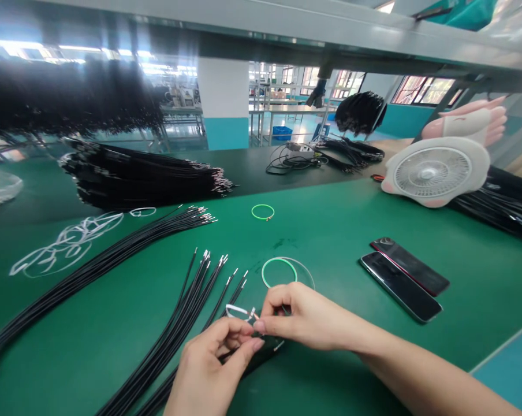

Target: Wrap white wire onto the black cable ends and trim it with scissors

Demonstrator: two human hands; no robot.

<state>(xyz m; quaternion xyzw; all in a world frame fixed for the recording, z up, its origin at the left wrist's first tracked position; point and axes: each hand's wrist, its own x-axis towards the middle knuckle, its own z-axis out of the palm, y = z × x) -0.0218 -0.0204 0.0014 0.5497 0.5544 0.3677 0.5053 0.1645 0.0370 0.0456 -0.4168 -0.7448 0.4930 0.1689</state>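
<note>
At the front centre, my left hand (217, 352) is closed in a pinch around a black cable whose end is mostly hidden by the fingers. My right hand (295, 318) touches the left fingertips, its thumb and forefinger pressed together; what they pinch is too small to make out. A thin white strip (239, 312) loops up beside the fingertips, near a small reddish tip. Under and left of my left hand lies a bundle of black cables (170, 341) with silvery ends. A green wire ring (279, 259) lies just behind my right hand.
Another cable bundle (114, 257) and curled white strips (70, 242) lie left. A thick cable pile (144, 176) sits behind them. Two phones (402, 286) and a white fan (434, 170) are at right. A smaller green ring (263, 212) lies mid-table; a shelf (261, 29) spans overhead.
</note>
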